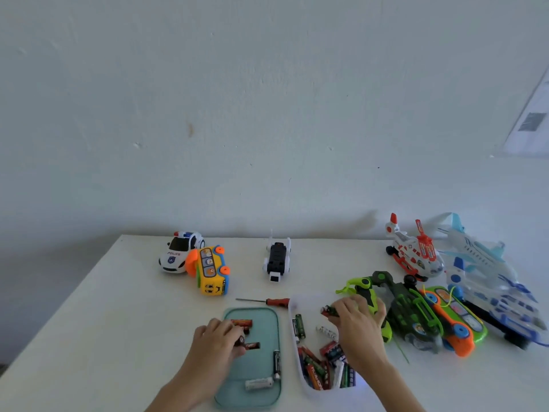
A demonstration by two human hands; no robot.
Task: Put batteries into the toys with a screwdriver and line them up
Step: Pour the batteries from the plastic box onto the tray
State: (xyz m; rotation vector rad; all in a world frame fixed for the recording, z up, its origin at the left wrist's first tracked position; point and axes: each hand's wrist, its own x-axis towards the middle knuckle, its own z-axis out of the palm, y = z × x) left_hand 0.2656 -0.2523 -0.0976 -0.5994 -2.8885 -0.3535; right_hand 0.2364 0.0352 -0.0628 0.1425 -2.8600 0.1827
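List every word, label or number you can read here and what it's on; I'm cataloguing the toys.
"POLICE": hood of the white police car.
Batteries in the white bin: printed labels, too blurred to read.
Batteries on the teal tray: print unreadable.
Paper on the wall: too blurred.

A red-handled screwdriver (267,301) lies flat at table centre, tip toward 9 o'clock. At its 6 o'clock, loose batteries (259,383) lie flat in a teal tray (271,404); more batteries (319,371) are heaped in a white container (303,379) at the tray's 3 o'clock. At 10 o'clock a police car (178,254) touches a yellow bus (211,272) tipped on its side. A black-and-white toy (277,260) lies at 12. At 2 to 3 o'clock crowd a helicopter (414,251), a white plane (487,281), a green toy (401,304) and an orange-green toy (454,319).
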